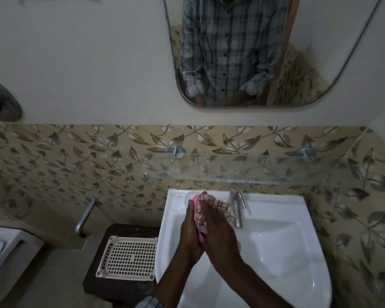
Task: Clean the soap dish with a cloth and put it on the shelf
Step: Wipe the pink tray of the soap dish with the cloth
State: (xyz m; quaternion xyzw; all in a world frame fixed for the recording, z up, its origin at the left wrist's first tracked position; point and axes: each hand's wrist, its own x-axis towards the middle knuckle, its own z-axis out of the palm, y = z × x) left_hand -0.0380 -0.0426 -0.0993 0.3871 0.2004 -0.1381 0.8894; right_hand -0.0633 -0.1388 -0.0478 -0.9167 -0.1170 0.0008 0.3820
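A pink soap dish is pressed between my two hands above the white sink; only its pink edge shows at top and bottom. My left hand holds the dish from the left. My right hand lies flat over a checked pale cloth that covers the dish's right face. The cloth's end hangs toward the tap. A glass shelf is fixed to the leaf-patterned tiles just above the sink.
A cream perforated tray lies on a dark stool left of the sink. A wall spout sticks out further left. A mirror hangs above the shelf, and part of another white fixture shows at far left.
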